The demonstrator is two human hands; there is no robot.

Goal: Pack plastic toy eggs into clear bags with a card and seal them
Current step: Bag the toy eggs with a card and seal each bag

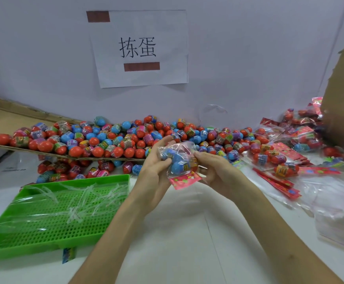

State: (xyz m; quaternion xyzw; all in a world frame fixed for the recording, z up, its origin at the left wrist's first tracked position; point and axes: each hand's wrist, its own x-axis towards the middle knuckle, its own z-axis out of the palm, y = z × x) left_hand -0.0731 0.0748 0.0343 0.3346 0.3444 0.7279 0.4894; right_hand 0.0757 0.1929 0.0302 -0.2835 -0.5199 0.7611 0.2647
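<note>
Both grips are raised off the table (187, 232) with one clear bag (179, 149) held between them. Left grip (156, 162): fingers curled round the bag's left side, thumb across the front. Right grip (214, 171): fingertips pinching the bag's right edge, the other fingers loosely bent. Inside the bag are blue toy eggs (176, 168), at least two, plus one with a printed band close to the right grip; exact count not readable. The pink card (184, 180) sits in the same bag, its end showing under the eggs, on the near side of the grips. The bag mouth is lost in creased film, so sealed or not, cannot tell. Judgement: this bag is filled and closing is the step in hand or next. Beyond the grips a large loose egg pile (115, 140) lies along the wall, partly on a cardboard sheet (3, 124), so much is left to pack. Out past the right grip: finished bags (277, 158) in a heap, a stack of spare cards (275, 181), empty clear bags (335, 206). Outside and below the left grip: green tray (76, 178) holding thin clear strips (74, 212), probably peeled seal liners.
</note>
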